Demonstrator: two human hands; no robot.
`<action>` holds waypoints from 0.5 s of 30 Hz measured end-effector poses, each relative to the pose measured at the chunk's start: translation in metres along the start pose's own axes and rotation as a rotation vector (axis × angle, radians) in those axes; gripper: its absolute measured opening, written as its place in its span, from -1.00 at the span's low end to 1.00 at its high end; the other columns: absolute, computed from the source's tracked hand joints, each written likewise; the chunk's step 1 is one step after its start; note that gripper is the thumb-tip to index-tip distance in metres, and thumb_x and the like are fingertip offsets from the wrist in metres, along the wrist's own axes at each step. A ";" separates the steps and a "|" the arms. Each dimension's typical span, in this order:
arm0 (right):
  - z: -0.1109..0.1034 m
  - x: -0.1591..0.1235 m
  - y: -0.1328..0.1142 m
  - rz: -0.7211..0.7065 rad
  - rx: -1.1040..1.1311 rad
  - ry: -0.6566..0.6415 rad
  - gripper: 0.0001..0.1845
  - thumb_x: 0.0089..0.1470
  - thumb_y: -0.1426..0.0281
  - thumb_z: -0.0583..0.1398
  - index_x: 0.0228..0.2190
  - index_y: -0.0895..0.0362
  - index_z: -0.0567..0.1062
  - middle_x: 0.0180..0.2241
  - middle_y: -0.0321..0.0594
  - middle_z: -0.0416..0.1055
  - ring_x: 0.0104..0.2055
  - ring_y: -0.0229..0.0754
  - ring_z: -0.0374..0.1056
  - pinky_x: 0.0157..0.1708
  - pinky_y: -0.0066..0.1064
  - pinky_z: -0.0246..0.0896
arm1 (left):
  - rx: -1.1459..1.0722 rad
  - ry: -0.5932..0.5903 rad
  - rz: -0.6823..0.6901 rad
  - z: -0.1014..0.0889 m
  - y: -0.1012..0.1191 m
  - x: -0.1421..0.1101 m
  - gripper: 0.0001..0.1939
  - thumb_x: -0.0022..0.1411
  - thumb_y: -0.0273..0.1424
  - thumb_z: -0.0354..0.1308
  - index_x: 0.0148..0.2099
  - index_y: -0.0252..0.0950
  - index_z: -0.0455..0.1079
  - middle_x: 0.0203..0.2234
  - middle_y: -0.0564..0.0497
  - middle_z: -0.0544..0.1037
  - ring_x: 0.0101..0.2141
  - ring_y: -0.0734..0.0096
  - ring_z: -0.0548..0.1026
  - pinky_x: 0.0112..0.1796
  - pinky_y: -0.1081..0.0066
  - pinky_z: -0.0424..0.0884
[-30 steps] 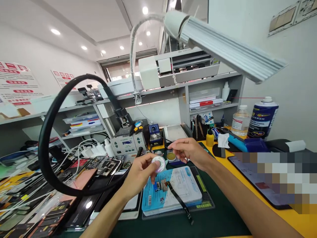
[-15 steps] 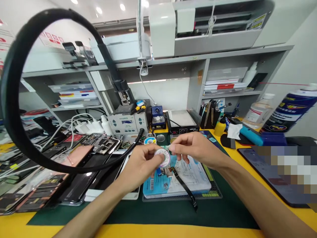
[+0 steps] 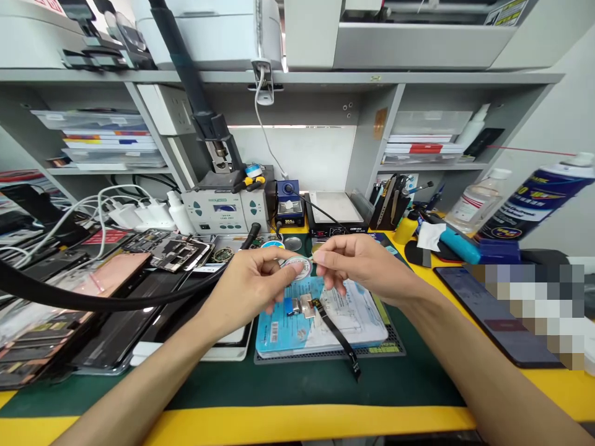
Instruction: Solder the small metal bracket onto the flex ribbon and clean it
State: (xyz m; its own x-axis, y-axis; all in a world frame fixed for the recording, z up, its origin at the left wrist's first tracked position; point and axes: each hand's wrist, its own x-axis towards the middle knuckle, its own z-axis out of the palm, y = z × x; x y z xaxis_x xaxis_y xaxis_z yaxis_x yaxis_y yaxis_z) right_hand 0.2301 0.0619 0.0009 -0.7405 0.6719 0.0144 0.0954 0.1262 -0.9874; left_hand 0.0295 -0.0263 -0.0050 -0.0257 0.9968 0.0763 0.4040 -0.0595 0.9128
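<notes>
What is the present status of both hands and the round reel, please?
Left hand holding round reel by thumb and finger. Right hand pinched at reel's edge. Black ribbon cable below, on blue-and-white case.

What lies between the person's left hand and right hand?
A small round labelled disc, gripped by the left hand. The right hand has its fingertips at the disc's right edge. The head view shows this.

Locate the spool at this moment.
In the head view, the spool is near the picture's centre, held by the left hand, beside the right hand, above the black flex cable.
</notes>
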 end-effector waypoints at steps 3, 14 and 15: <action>-0.001 0.001 0.002 0.031 0.058 0.029 -0.67 0.12 0.17 0.33 -0.42 0.21 0.53 -0.48 -0.24 0.49 -0.52 -0.32 0.37 -0.57 -0.50 0.29 | -0.027 0.045 0.012 0.001 -0.003 0.003 -0.70 0.19 -0.13 0.28 -0.17 -0.23 0.56 -0.69 0.12 0.50 -0.73 0.49 0.36 -0.66 0.50 0.28; 0.000 0.003 -0.001 0.133 0.104 -0.005 -0.66 -0.03 0.19 0.43 -0.43 0.24 0.60 -0.53 -0.20 0.51 -0.54 -0.30 0.39 -0.54 -0.49 0.34 | -0.215 0.139 0.068 0.004 -0.002 -0.002 -0.67 0.21 -0.22 0.29 -0.04 -0.29 0.53 -0.48 0.01 0.60 -0.46 0.31 0.57 -0.57 0.46 0.49; 0.001 0.003 -0.001 0.142 0.100 -0.006 -0.65 -0.03 0.17 0.43 -0.43 0.24 0.60 -0.53 -0.19 0.51 -0.54 -0.30 0.39 -0.54 -0.48 0.34 | -0.237 0.162 0.079 0.005 -0.002 -0.002 -0.68 0.20 -0.22 0.31 -0.06 -0.30 0.53 -0.50 0.01 0.58 -0.45 0.29 0.57 -0.58 0.46 0.49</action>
State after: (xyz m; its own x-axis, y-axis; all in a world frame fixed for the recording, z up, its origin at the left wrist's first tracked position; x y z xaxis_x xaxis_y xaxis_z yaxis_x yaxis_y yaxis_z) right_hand 0.2273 0.0626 0.0018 -0.7282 0.6736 -0.1265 0.1324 -0.0428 -0.9903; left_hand 0.0331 -0.0279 -0.0092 -0.1561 0.9679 0.1969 0.1867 -0.1669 0.9681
